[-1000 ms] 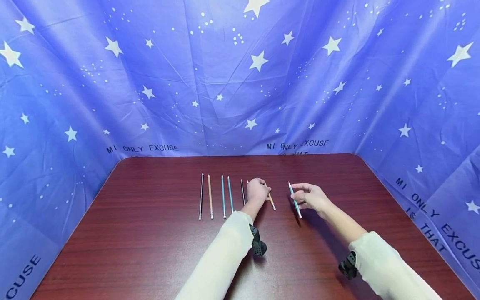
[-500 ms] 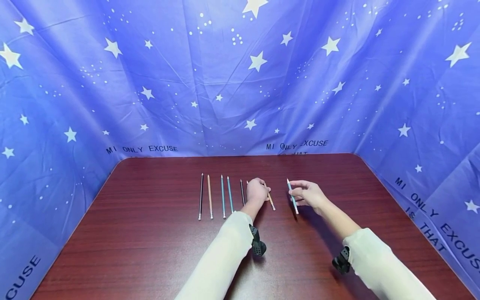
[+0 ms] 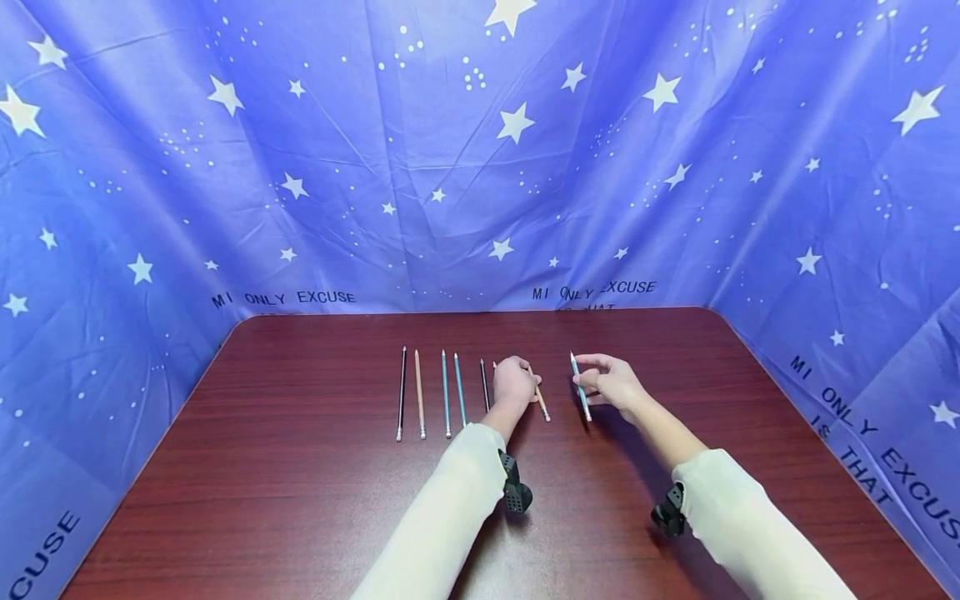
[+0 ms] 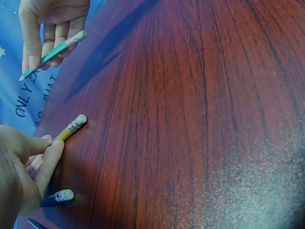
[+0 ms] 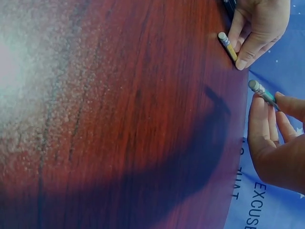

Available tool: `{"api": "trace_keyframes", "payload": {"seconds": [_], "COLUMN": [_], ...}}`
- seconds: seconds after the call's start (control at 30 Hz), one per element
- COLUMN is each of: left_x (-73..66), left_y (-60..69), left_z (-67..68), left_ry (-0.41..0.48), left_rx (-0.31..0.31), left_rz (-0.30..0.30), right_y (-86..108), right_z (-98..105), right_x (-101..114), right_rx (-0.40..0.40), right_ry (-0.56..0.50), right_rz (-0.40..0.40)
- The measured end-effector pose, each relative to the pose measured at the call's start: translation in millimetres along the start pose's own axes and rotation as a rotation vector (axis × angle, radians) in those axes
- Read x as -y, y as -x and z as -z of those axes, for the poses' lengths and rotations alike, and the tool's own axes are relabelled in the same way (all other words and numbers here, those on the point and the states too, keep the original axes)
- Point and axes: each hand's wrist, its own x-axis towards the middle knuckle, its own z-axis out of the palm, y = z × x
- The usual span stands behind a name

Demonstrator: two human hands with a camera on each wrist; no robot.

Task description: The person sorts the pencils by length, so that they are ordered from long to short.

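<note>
My left hand (image 3: 516, 381) pinches a yellow pencil (image 3: 542, 403) low over the table, its white eraser end towards me; its front part is hidden by the fingers. In the left wrist view the thumb and a finger close on that yellow pencil (image 4: 66, 134) just behind the eraser. To the right, my right hand (image 3: 617, 387) holds a teal pencil (image 3: 581, 390) between thumb and fingers, tip pointing away and eraser towards me. A shadow beneath shows this pencil raised off the table. Beside the left hand lies a dark blue pencil (image 4: 56, 197), mostly covered by the hand.
Left of the hands, a row lies on the dark red table (image 3: 300, 500): a black pencil (image 3: 402, 393), a tan pencil (image 3: 420, 393), two blue pencils (image 3: 446, 393) and another black pencil (image 3: 485, 383). A blue starry curtain (image 3: 450, 167) surrounds the table.
My right hand has moved left and slightly away from me with the teal pencil, closer to my left hand. The left hand stays on the yellow pencil.
</note>
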Motion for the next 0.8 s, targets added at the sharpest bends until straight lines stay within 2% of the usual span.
{"api": "trace_keyframes", "payload": {"seconds": [0.57, 0.8], "left_x": [0.3, -0.8], "left_y": [0.0, -0.5], "left_z": [-2.0, -0.9], "left_ry": [0.013, 0.014], "left_rx": [0.002, 0.005], "left_rz": [0.01, 0.025], "right_y": [-13.0, -23.0], "right_z": [-6.5, -12.1], "right_x": [-6.3, -8.8], "right_rx": [-0.042, -0.075], "right_ry": [0.019, 0.078], "right_rz": [0.004, 0.001]}}
